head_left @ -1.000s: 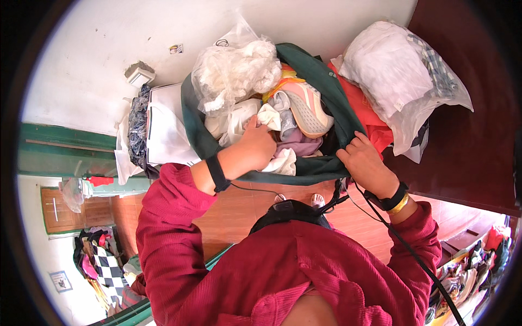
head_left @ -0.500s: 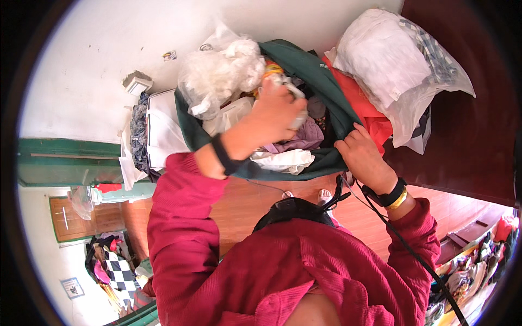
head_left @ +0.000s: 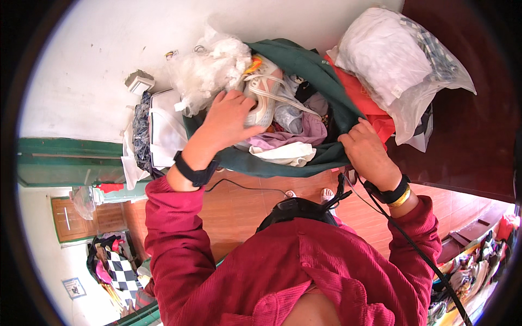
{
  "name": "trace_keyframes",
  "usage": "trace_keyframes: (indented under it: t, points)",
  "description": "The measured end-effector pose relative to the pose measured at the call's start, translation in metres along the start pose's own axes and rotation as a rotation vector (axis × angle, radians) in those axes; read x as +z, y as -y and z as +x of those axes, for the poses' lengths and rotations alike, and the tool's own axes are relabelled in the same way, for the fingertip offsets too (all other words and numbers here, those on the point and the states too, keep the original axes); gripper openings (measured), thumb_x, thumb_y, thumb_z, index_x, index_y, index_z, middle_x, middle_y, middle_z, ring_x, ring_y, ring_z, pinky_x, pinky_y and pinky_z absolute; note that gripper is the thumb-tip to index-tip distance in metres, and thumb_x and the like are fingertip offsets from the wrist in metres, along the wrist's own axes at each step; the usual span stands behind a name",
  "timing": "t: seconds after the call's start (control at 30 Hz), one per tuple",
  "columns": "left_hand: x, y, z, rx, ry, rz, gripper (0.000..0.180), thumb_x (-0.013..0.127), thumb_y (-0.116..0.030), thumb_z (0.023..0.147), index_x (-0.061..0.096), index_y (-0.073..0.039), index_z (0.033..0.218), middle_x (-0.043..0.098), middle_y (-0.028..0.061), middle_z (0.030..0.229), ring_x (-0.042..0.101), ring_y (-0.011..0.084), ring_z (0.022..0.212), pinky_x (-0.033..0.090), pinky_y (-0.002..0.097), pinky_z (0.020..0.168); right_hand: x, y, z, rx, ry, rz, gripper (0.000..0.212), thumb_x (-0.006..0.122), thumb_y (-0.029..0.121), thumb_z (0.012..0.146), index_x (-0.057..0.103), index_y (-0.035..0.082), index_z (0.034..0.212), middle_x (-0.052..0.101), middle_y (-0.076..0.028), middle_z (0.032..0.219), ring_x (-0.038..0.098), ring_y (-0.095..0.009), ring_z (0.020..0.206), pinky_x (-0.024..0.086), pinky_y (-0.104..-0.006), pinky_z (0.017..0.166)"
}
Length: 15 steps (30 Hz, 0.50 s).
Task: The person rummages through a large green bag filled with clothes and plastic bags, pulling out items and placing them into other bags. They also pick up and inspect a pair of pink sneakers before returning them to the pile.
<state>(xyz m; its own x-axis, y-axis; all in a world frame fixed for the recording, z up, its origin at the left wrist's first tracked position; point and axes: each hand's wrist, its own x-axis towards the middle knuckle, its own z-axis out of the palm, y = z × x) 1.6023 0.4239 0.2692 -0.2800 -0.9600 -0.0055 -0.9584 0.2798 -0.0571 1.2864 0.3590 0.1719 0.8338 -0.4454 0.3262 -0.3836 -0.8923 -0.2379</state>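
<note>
A dark green fabric bag gapes wide, packed with clothes. My right hand grips its right rim, fingers curled over the edge. At the bag's left side, my left hand has its thumb and fingers apart, against a white sneaker with loose white laces. The left fingertips partly cover the shoe. Beside the shoe lie a mauve cloth, a white cloth and a grey bundle.
A crumpled clear plastic bag rests at the bag's far left. On the right, a clear bag of white fabric lies over red cloth on a dark red surface. A black cable runs past my right arm.
My left hand has moved left and slightly down from the bag's middle, uncovering the white sneaker and laces. The plastic bag has shifted left. My right hand stays on the rim.
</note>
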Motion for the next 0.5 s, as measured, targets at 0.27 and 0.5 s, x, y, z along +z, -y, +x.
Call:
trace_keyframes:
  t: [0.27,0.5]
  points:
    - [0.041,-0.049,0.049,0.148,-0.111,0.294,0.042,0.063,-0.028,0.083,0.054,-0.001,0.113,0.058,0.0137,0.103,0.057,0.0298,0.1,0.037,0.0486,0.1,-0.006,0.005,0.003,0.046,-0.11,0.024,0.024,0.063,0.002,0.066,0.063,0.003,0.09,0.055,-0.011,0.077,0.054,-0.029,0.086,0.039,-0.0456,0.101]
    - [0.103,-0.089,0.115,-0.069,0.192,-0.066,0.039,0.057,-0.015,0.083,0.052,-0.003,0.121,0.053,0.0209,0.123,0.06,0.0347,0.099,0.053,0.0403,0.081,0.001,0.004,0.003,0.07,-0.149,0.019,0.02,0.06,0.003,0.069,0.063,0.003,0.09,0.055,-0.011,0.077,0.054,-0.029,0.086,0.038,-0.0453,0.101]
